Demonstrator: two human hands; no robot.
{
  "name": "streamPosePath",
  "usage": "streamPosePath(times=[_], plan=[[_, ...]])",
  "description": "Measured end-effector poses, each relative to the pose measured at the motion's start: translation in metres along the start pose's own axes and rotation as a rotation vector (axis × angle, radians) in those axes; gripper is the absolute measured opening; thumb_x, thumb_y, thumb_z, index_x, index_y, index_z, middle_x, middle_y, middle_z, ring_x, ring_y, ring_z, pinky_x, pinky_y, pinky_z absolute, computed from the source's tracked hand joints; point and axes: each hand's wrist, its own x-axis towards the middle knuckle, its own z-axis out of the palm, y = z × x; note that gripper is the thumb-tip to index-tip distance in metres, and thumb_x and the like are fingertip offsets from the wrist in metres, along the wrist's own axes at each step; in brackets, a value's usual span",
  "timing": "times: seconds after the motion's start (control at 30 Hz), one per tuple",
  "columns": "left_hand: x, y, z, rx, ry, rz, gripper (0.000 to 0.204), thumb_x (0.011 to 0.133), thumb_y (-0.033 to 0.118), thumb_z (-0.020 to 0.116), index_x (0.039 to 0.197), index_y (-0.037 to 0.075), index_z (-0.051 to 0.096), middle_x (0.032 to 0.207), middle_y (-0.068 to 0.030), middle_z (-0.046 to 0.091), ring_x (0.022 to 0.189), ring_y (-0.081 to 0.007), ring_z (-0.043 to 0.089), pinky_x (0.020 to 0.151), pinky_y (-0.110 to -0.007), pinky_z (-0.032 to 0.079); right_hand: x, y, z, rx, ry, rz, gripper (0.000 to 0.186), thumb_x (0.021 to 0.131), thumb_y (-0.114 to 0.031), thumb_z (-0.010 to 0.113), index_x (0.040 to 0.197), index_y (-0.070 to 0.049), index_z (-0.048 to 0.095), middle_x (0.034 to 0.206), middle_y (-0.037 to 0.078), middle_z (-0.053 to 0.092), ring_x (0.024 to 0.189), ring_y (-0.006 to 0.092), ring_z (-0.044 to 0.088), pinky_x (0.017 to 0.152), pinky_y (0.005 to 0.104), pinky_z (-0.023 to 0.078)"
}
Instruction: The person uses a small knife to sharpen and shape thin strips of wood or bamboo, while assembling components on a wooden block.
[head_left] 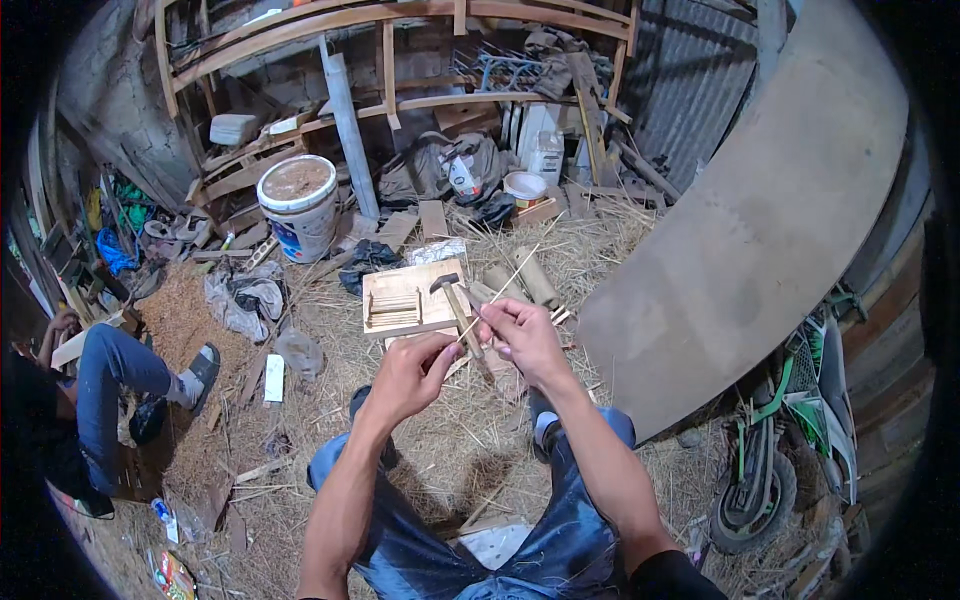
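Observation:
Both my hands are raised in front of me over my knees. A thin pale stalk, like straw or a split stick (522,262), slants up and away between them. My left hand (405,378) is closed, with thumb and forefinger pinching its near end. My right hand (527,342) is closed around the same stalk farther along. Whether a small dark piece by the right fingers is a blade, I cannot tell. Just beyond the hands, a hammer (463,308) with a wooden handle lies against a wooden board (440,270), which carries a row of thin sticks (393,306).
Straw and scraps cover the ground. A white bucket (300,205) stands back left, a small white tub (525,187) farther back. A large curved brown sheet (740,240) leans at right, by a motorbike wheel (755,500). Another person's leg (125,385) is at left.

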Motion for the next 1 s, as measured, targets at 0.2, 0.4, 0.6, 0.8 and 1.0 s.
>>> streamPosePath(times=[0.2, 0.4, 0.6, 0.8, 1.0], plan=[[-0.003, 0.006, -0.009, -0.014, -0.113, -0.093, 0.016, 0.088, 0.014, 0.057, 0.09, 0.001, 0.067, 0.069, -0.0122, 0.064, 0.052, -0.0194, 0.056, 0.051, -0.031, 0.044, 0.01, -0.004, -0.026, 0.016, 0.092, -0.079, 0.02, 0.093, -0.016, 0.056, 0.094, 0.004, 0.061, 0.068, 0.002, 0.06, 0.045, 0.0017, 0.038, 0.039, 0.0165, 0.026], [-0.01, 0.002, -0.013, 0.02, -0.151, -0.044, 0.017, 0.088, 0.015, 0.057, 0.088, 0.002, 0.068, 0.071, -0.0114, 0.065, 0.054, -0.0196, 0.057, 0.053, -0.031, 0.044, 0.018, -0.018, -0.07, 0.122, 0.338, -0.122, 0.019, 0.094, -0.016, 0.053, 0.093, 0.002, 0.06, 0.067, 0.0, 0.055, 0.045, 0.001, 0.036, 0.037, 0.0165, 0.024], [-0.008, 0.0, -0.017, 0.006, -0.092, -0.146, 0.018, 0.089, 0.015, 0.057, 0.088, 0.002, 0.068, 0.075, -0.0116, 0.067, 0.062, -0.0198, 0.061, 0.057, -0.031, 0.047, 0.008, -0.018, -0.071, 0.04, 0.329, -0.157, 0.022, 0.094, -0.022, 0.054, 0.098, -0.001, 0.061, 0.068, 0.0, 0.055, 0.045, 0.0012, 0.036, 0.037, 0.0164, 0.024], [-0.006, -0.004, -0.006, -0.008, -0.049, -0.126, 0.018, 0.09, 0.015, 0.056, 0.088, 0.002, 0.067, 0.075, -0.0113, 0.067, 0.063, -0.019, 0.062, 0.058, -0.03, 0.047, -0.009, 0.012, 0.009, -0.087, -0.15, -0.011, 0.017, 0.093, -0.016, 0.055, 0.098, -0.002, 0.063, 0.066, 0.0, 0.057, 0.046, 0.002, 0.039, 0.041, 0.0164, 0.029], [-0.006, -0.004, -0.007, -0.022, -0.153, -0.154, 0.018, 0.09, 0.015, 0.056, 0.086, 0.002, 0.067, 0.074, -0.01, 0.066, 0.065, -0.0176, 0.061, 0.056, -0.031, 0.046, 0.003, -0.011, -0.017, 0.046, 0.135, 0.004, 0.018, 0.093, -0.017, 0.056, 0.097, 0.0, 0.063, 0.064, -0.001, 0.056, 0.045, 0.0014, 0.039, 0.038, 0.016, 0.026]])
